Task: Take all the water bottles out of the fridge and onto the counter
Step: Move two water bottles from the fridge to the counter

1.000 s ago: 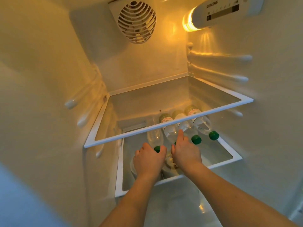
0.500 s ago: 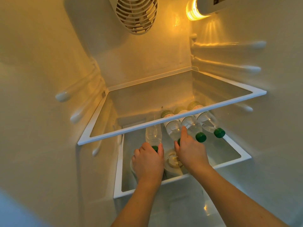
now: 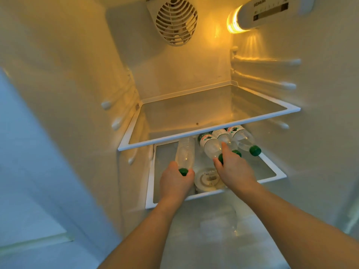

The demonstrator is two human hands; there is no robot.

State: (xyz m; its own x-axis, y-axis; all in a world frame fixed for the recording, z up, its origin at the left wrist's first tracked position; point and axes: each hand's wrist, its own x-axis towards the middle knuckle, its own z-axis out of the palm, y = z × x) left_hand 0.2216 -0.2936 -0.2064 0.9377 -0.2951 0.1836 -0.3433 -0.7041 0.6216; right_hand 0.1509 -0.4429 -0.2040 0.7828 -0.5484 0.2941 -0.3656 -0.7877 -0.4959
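Gripping the green-capped neck of the leftmost bottle (image 3: 185, 152), the left hand (image 3: 175, 183) has its fingers curled round it at about seven o'clock on the lower shelf (image 3: 213, 193). The right hand (image 3: 234, 169) closes on the second bottle (image 3: 208, 144), index finger stretched along its side. Two more bottles (image 3: 242, 139) lie at two o'clock, caps toward us. A round white container (image 3: 208, 179) sits between the wrists, under the upper shelf (image 3: 174, 138).
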